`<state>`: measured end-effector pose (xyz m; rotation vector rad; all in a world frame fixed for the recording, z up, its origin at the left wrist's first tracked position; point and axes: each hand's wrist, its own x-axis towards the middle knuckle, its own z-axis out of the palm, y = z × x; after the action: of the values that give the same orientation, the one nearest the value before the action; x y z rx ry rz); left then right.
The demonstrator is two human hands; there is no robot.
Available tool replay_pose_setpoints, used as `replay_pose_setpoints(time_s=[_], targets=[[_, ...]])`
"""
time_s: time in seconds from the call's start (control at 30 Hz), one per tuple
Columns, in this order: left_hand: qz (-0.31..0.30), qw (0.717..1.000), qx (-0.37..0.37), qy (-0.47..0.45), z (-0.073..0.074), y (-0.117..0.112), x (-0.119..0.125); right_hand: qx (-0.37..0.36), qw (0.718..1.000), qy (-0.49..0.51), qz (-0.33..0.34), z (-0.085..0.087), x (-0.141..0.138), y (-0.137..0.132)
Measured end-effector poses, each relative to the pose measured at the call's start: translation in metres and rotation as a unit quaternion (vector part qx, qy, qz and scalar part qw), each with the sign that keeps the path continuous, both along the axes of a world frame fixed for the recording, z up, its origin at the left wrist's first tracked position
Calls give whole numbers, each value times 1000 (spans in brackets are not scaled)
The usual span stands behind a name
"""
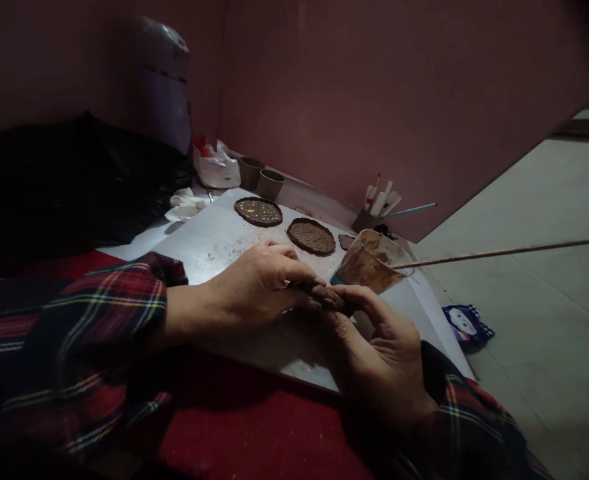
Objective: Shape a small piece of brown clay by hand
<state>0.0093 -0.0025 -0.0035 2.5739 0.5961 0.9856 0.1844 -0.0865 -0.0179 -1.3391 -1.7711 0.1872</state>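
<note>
My left hand [254,287] and my right hand [379,347] meet over a pale work board [214,243]. Both pinch a small lump of brown clay [327,295] between their fingertips. Both arms wear red plaid sleeves. Behind the hands lie two flat round clay discs: one speckled with yellow dots [258,211] and one with a ribbed texture [311,237]. A small clay scrap [346,241] lies beside the ribbed disc.
A clay-smeared plastic cup [372,261] sits right of the hands with a long thin stick [494,253] jutting rightward. A holder of tools and brushes [374,210], two dark cups [259,177], a white bag [217,167] and a black bag [74,180] stand behind. A blue packet [467,325] lies on the floor.
</note>
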Motion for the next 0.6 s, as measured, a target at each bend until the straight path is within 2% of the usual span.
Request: replay_pose_setpoints(time_s=[0.33,0.6], targets=[[-42,999,-2,-31,1,-3,0,9,1000,-5,-5,-1,2,0],[-6,999,32,1,2,-3,0,19,1000,-17,-13,1,1,-1]])
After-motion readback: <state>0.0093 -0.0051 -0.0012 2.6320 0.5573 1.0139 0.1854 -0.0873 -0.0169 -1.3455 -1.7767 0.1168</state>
